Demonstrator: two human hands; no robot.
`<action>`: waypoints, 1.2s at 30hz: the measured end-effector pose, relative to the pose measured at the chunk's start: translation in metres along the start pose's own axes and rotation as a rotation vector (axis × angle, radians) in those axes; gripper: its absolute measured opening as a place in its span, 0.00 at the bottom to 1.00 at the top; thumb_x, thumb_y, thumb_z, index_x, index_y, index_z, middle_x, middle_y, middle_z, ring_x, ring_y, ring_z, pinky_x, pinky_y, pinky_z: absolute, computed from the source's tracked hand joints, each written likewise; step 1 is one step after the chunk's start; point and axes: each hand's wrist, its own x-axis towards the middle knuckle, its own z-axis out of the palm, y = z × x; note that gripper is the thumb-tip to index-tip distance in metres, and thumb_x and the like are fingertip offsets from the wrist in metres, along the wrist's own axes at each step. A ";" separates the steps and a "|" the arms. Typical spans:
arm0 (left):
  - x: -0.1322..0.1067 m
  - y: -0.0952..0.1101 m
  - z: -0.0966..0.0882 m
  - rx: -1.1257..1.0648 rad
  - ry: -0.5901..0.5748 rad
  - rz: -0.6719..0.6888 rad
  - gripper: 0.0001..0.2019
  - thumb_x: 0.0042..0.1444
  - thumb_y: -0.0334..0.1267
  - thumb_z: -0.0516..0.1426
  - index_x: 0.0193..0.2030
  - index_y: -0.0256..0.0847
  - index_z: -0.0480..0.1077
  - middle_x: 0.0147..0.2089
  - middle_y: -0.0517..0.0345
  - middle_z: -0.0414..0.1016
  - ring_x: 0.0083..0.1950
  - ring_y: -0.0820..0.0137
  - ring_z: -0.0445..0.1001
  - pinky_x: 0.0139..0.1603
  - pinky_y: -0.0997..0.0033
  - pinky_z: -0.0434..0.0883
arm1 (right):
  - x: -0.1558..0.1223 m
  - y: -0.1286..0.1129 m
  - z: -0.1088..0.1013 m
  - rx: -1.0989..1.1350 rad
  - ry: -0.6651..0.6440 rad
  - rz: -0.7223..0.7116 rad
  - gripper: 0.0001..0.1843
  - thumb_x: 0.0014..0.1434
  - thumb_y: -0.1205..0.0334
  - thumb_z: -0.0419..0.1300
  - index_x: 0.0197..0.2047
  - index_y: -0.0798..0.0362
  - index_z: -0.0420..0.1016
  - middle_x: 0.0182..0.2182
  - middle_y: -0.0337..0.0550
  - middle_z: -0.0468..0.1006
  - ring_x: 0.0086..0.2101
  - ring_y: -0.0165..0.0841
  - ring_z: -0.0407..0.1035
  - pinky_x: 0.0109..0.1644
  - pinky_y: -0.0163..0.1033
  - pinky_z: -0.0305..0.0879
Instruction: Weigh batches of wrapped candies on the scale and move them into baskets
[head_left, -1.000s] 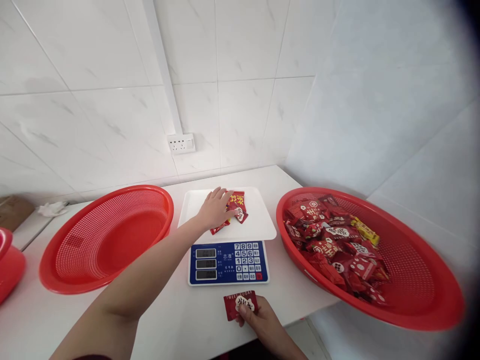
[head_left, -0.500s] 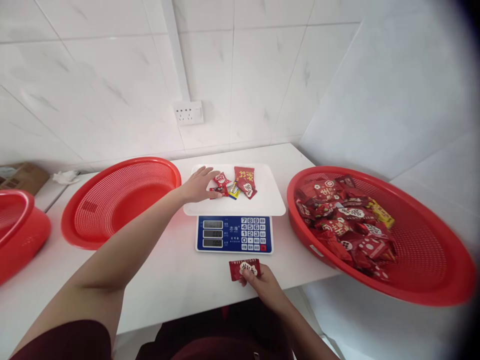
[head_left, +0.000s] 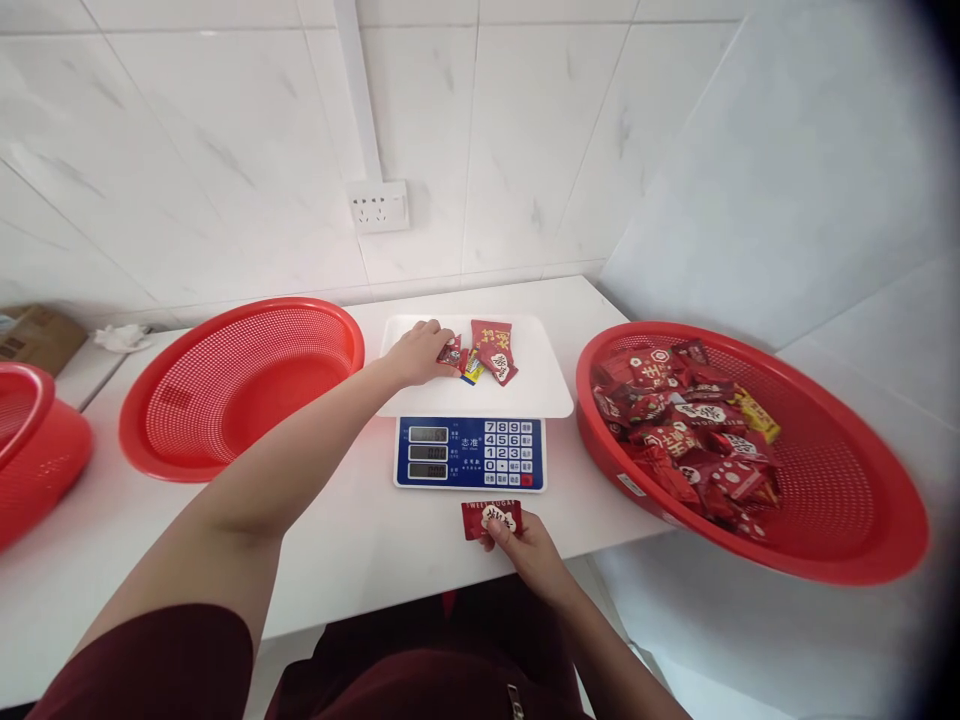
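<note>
The left grip curls over small red packets at its fingertips; pinched or not, I can't tell. The right grip pinches a red sachet, its long axis jutting left from the thumb.

Top: dk maroon, plain front, w/ 1 silvery zip pull nr bottom edge of view. L sleeve: short, same col., hem above elbow. Dk cloth past top: near-blk, garment type unclear; sm. red bit at its edge. L hand, R hand: bare, as are forearms.
</note>
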 end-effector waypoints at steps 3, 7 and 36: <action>-0.001 0.001 -0.001 -0.006 0.009 -0.014 0.23 0.48 0.51 0.56 0.48 0.40 0.64 0.52 0.48 0.64 0.54 0.57 0.62 0.50 0.61 0.64 | 0.000 0.000 0.001 0.009 0.002 0.004 0.24 0.55 0.40 0.53 0.25 0.54 0.71 0.24 0.43 0.75 0.29 0.33 0.68 0.37 0.38 0.65; -0.010 -0.001 -0.008 -0.015 0.020 -0.098 0.18 0.52 0.51 0.53 0.44 0.41 0.64 0.44 0.52 0.71 0.45 0.62 0.69 0.39 0.66 0.67 | 0.000 -0.002 0.001 0.014 0.002 0.009 0.25 0.55 0.39 0.53 0.25 0.54 0.71 0.24 0.43 0.74 0.28 0.34 0.68 0.36 0.39 0.65; 0.034 0.093 0.030 -0.005 0.158 -0.246 0.36 0.55 0.61 0.43 0.64 0.40 0.51 0.58 0.36 0.62 0.56 0.49 0.63 0.51 0.48 0.61 | 0.005 0.019 0.008 0.087 0.040 -0.070 0.26 0.54 0.39 0.53 0.25 0.56 0.72 0.21 0.43 0.72 0.25 0.32 0.65 0.32 0.36 0.62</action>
